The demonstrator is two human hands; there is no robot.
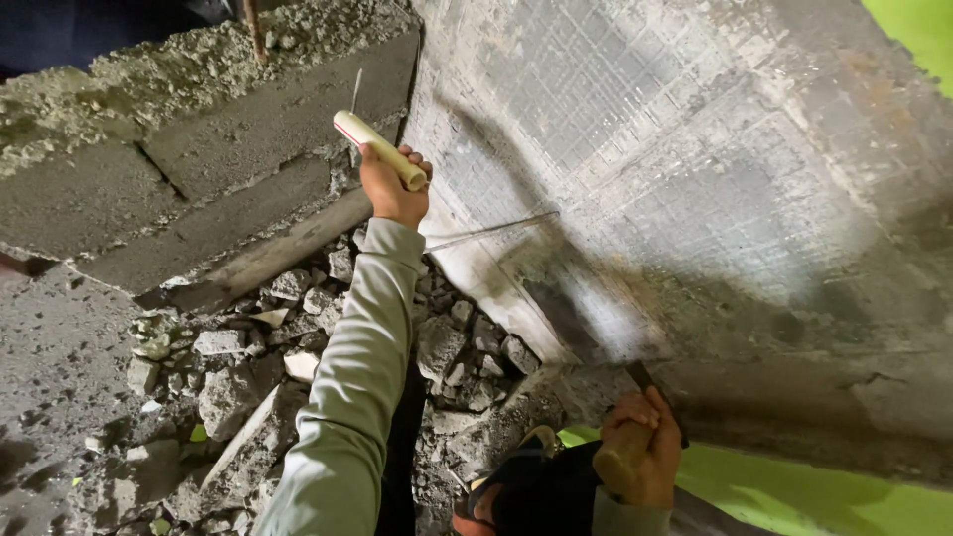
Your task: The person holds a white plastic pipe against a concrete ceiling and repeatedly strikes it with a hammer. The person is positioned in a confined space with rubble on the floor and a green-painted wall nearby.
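at the left, a block wall [189,159] topped with rough mortar stands over a heap of broken rubble [278,367], too many pieces to count. the left hand [392,189] has its fingers wrapped around one cream handle [377,149], held up near the wall's corner. to the right, the right hand [640,447] grips one wooden handle [620,462] low beside the plastered mesh wall [645,149]. a firm grip on both and steady aim along the joint seems wise.
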